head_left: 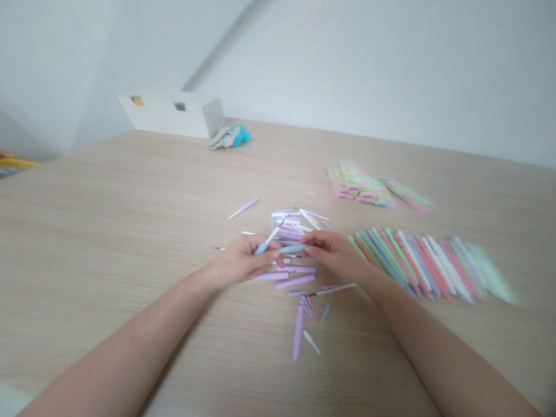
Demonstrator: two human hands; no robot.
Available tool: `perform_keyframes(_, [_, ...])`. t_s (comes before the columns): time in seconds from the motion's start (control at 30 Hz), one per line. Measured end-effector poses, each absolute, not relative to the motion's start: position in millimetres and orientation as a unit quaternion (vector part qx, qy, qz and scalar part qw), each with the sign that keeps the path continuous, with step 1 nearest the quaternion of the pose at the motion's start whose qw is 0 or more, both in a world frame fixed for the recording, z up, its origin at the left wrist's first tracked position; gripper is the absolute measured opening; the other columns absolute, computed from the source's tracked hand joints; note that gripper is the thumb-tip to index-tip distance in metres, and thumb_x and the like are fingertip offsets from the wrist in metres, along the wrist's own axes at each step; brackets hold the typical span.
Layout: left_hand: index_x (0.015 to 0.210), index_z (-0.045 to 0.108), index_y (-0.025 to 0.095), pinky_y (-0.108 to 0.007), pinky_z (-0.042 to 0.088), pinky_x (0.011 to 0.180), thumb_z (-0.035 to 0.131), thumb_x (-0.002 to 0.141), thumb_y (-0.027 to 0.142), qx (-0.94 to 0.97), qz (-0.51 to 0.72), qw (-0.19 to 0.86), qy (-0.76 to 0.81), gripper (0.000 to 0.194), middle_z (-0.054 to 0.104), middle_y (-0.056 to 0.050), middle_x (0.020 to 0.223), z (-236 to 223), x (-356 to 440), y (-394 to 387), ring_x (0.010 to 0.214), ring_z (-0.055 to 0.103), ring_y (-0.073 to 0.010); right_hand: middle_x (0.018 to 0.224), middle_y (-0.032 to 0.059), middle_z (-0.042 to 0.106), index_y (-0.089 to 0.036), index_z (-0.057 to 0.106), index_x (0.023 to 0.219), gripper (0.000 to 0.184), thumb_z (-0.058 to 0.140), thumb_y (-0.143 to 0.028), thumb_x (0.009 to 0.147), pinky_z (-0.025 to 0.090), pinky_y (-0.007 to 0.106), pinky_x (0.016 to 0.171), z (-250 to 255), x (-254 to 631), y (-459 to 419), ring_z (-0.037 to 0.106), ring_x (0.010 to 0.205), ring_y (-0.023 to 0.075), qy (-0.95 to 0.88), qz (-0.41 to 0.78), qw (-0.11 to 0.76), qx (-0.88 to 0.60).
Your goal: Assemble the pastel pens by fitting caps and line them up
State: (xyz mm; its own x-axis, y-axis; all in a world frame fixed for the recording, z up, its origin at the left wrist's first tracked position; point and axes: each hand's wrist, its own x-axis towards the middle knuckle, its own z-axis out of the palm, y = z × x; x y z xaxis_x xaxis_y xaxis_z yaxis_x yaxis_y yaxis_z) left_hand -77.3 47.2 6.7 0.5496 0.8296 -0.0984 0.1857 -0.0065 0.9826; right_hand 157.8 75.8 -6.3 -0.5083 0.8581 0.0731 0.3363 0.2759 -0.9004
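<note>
Over a loose pile of pen parts (299, 269), my two hands are close together. A light-blue pen barrel (292, 249) spans the gap between their fingertips. My left hand (237, 258) is closed, pinching the barrel's left end. It also holds a second light-blue pen piece (260, 249) with a white, dark-tipped stem slanting up. My right hand (332, 252) pinches the barrel's right end between thumb and fingers. Around and beneath them lie lilac barrels (295, 282), white refill-like sticks (308, 219) and small blue and red pieces.
A row of assembled-looking pens (430, 263) in several colours lies right of my right forearm. Behind it are stacked pink-and-green packets (358, 184) and one separate packet (408, 195). A white box (169, 116) and a crumpled grey-and-blue item (230, 137) stand at the back left.
</note>
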Motion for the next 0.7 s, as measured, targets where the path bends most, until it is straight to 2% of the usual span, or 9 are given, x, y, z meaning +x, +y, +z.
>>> perform_keyframes(0.17, [0.082, 0.062, 0.013, -0.019, 0.016, 0.037, 0.055, 0.084, 0.044, 0.627, 0.302, 0.573, 0.432, 0.032, 0.035, 0.009, 0.035, 7, -76, 49, 0.032, 0.023, -0.0044, 0.075, 0.0016, 0.067, -0.017, 0.063, 0.089, 0.016, 0.055, -0.027, 0.079, 0.046, 0.028, 0.067, -4, 156, 76, 0.061, 0.070, 0.0158, -0.732, 0.429, 0.313, -0.426])
perform_keyframes(0.3, [0.079, 0.060, 0.014, -0.020, 0.014, 0.036, 0.054, 0.084, 0.046, 0.597, 0.341, 0.543, 0.481, 0.033, 0.033, 0.009, 0.035, 5, -74, 52, 0.031, 0.023, -0.0050, 0.077, 0.0015, 0.067, -0.018, 0.064, 0.091, 0.015, 0.055, -0.024, 0.080, 0.045, 0.029, 0.069, -6, 157, 78, 0.060, 0.071, 0.0159, -0.750, 0.291, 0.318, -0.502])
perform_keyframes(0.4, [0.078, 0.059, 0.014, -0.021, 0.015, 0.036, 0.054, 0.084, 0.047, 0.597, 0.359, 0.515, 0.499, 0.033, 0.035, 0.009, 0.037, 2, -75, 55, 0.032, 0.024, -0.0051, 0.082, 0.0036, 0.066, -0.018, 0.065, 0.089, 0.014, 0.056, -0.022, 0.080, 0.044, 0.031, 0.074, -8, 159, 79, 0.059, 0.079, 0.0174, -0.781, 0.205, 0.305, -0.505])
perform_keyframes(0.53, [0.090, 0.062, 0.014, -0.021, 0.023, 0.039, 0.053, 0.084, 0.045, 0.622, 0.382, 0.453, 0.512, 0.033, 0.059, 0.002, 0.062, -2, -76, 58, 0.037, 0.032, -0.0046, 0.085, 0.0056, 0.065, -0.017, 0.065, 0.087, 0.012, 0.056, -0.018, 0.080, 0.043, 0.032, 0.080, -10, 159, 78, 0.057, 0.085, 0.0188, -0.822, 0.155, 0.277, -0.472])
perform_keyframes(0.6, [0.095, 0.062, 0.015, -0.020, 0.029, 0.042, 0.052, 0.085, 0.042, 0.634, 0.387, 0.421, 0.521, 0.031, 0.061, 0.001, 0.064, -3, -77, 59, 0.040, 0.038, -0.0061, 0.085, 0.0059, 0.064, -0.017, 0.065, 0.087, 0.012, 0.057, -0.016, 0.079, 0.043, 0.033, 0.081, -11, 159, 78, 0.057, 0.087, 0.0192, -0.834, 0.142, 0.268, -0.462])
perform_keyframes(0.7, [0.100, 0.064, 0.016, -0.021, 0.036, 0.048, 0.051, 0.084, 0.039, 0.648, 0.378, 0.376, 0.544, 0.031, 0.057, 0.003, 0.055, -7, -77, 60, 0.046, 0.047, -0.0104, 0.087, 0.0063, 0.064, -0.017, 0.065, 0.088, 0.013, 0.057, -0.015, 0.079, 0.043, 0.033, 0.083, -14, 159, 79, 0.056, 0.090, 0.0199, -0.840, 0.129, 0.263, -0.456])
